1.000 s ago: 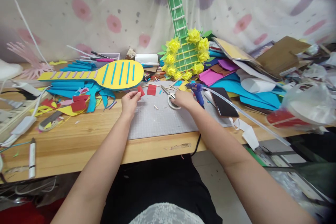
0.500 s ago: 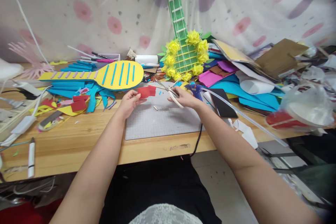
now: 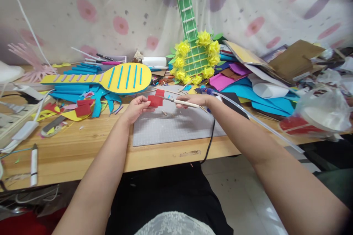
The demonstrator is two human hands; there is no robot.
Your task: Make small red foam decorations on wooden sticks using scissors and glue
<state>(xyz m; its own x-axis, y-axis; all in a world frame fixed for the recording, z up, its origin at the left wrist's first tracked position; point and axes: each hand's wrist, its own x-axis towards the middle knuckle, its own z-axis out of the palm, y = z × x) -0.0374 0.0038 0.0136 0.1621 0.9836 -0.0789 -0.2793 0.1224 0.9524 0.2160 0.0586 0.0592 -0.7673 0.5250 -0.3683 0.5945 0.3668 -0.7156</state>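
Red paper (image 3: 154,101), a small flat piece, is pinched at its left side between the thumb and fingertips of the left hand (image 3: 138,107), which is nearly closed. It sits just right of that hand and to the left of the right hand (image 3: 193,100), above the far part of a grey cutting mat (image 3: 171,128). Right-hand fingers curl around the pale handles of scissors (image 3: 187,103), whose blades point left and reach the paper's right side; I cannot tell whether they are biting into it. Another red piece (image 3: 160,92) shows just beyond the held one, overlapping it in view. A yellow guitar shape (image 3: 123,79) with blue strips lies on the far left, beyond the left hand. Farther back, slightly right, stands a green guitar (image 3: 189,22) ringed with yellow flowers (image 3: 213,48). Blue sheets (image 3: 264,106) pile up on the right, near a clear plastic bag (image 3: 322,106).
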